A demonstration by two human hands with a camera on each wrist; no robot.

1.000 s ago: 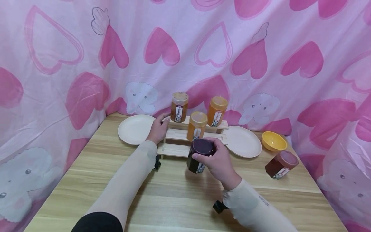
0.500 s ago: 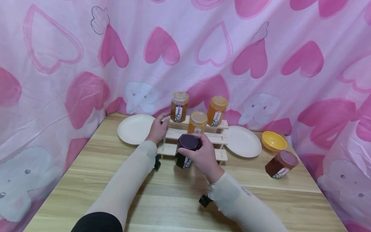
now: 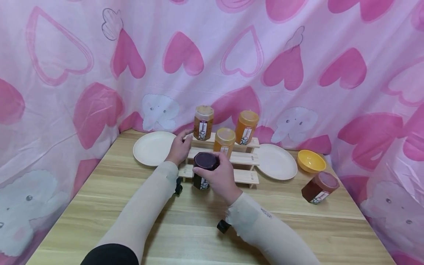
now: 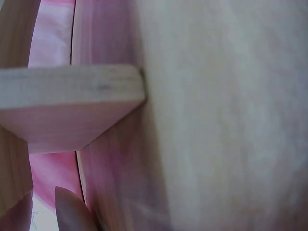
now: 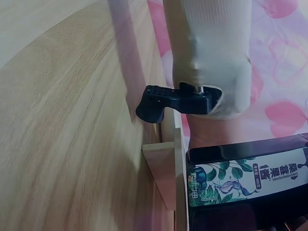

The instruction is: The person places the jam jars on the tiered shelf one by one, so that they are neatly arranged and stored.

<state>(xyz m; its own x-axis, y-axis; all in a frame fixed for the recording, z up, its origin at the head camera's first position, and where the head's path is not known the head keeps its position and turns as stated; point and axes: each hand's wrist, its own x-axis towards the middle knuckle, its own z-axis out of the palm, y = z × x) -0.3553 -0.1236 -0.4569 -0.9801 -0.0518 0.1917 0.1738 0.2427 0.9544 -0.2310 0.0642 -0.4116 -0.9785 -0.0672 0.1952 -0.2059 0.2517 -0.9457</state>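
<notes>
My right hand [image 3: 222, 176] grips a dark, nearly black jam jar [image 3: 206, 162] by its upper part, thumb in front. The jar is upright at the left part of the lowest tier of a stepped wooden rack [image 3: 245, 176]. Its printed label shows close up in the right wrist view, its base close against the tier's board; contact is unclear. My left hand [image 3: 180, 148] holds the rack's upper left end, fingers partly hidden. An amber jar [image 3: 203, 125] and an orange jar [image 3: 247, 127] stand on the top tier, a yellow jar [image 3: 225, 140] on the middle one.
White plates flank the rack, a left plate [image 3: 154, 148] and a right plate [image 3: 277, 162]. A yellow bowl [image 3: 311, 161] stands at the far right, with a reddish-brown jar [image 3: 320, 187] in front of it. A pink heart-patterned curtain [image 3: 185, 88] hangs behind the wooden table [image 3: 139, 221].
My right hand has carried the dark jar leftward and slightly away from me, from before the rack's middle to its lower left tier. The left hand has stayed at the rack's end.
</notes>
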